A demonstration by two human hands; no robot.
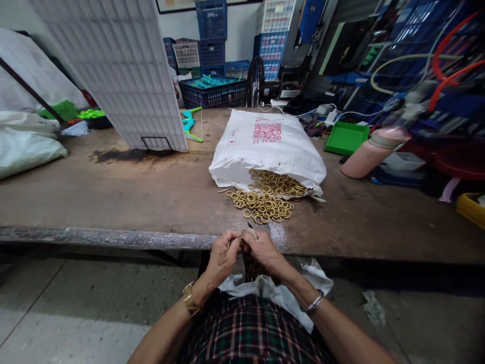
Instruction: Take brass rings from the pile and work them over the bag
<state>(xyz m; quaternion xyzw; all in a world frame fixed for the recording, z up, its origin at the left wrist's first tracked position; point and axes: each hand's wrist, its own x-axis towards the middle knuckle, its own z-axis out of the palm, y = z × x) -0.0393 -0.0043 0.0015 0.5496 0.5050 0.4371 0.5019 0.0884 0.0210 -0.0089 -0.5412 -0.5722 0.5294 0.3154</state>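
Note:
My left hand (224, 257) is closed at the table's front edge, its fingers pinching a gold-coloured ring (228, 245) that is mostly hidden. Close against it, my right hand (266, 251) grips a small knife (250, 227) with a dark, pointed tip showing; the rest lies under the fingers. Just beyond both hands is a pile of gold-coloured rings (265, 205), spilling from the mouth of a white woven sack (242, 146) with red print. Below my hands, an open white bag (261, 287) sits on my lap with more rings (254, 268) inside.
A white ribbed panel (125, 76) stands on the wooden table (166, 202) at the left. Behind it lies a blue and green toy bow (189, 124). Right of the sack are a green tray (346, 137) and a pink bottle (366, 154). Crates (212, 50) are stacked behind.

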